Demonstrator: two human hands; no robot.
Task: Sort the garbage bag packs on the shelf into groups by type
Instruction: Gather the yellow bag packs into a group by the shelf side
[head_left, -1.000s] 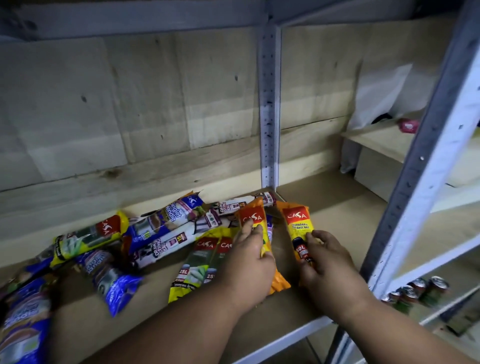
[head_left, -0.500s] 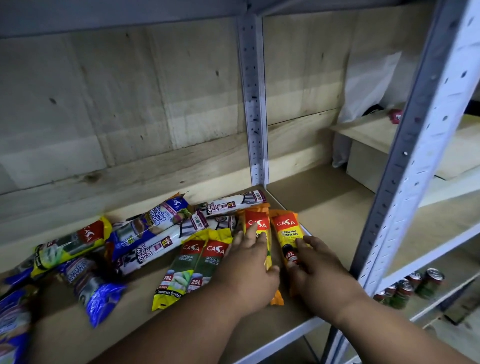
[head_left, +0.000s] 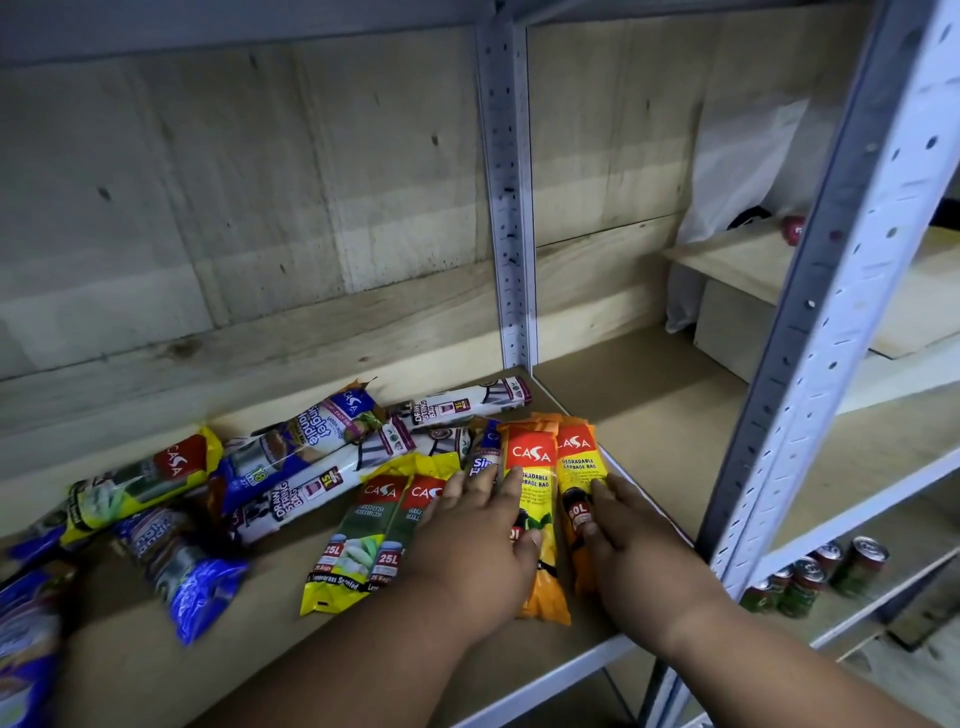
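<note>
The wooden shelf (head_left: 649, 415) carries a scatter of garbage bag packs, framed by a perforated metal upright (head_left: 508, 208) at the back and a second upright (head_left: 831, 322) at the front right. Two orange packs lie side by side near the shelf's right edge, long sides touching. The left hand (head_left: 467, 551) lies flat with fingers spread, its fingertips on the left orange pack (head_left: 530, 457) and its palm covering the lower part of the yellow 25L packs; it presses down rather than gripping. The right hand (head_left: 639, 545) rests with fingers extended on the lower half of the right orange pack (head_left: 574, 457), over its 60L label, also flat and not closed around it. Just left of the orange pair, two yellow 25L packs (head_left: 363, 540) sit together, partly under the left hand. Behind them white drawstring packs (head_left: 467, 402) and blue singlet-handle packs (head_left: 322, 426) lie crossed over one another, one blue pack poking out between the yellow and orange packs. Farther left are another yellow pack (head_left: 135, 483) and more blue packs (head_left: 182, 566), some blurred at the frame edge. Green cans (head_left: 810, 571) stand on a lower shelf at right.
</note>
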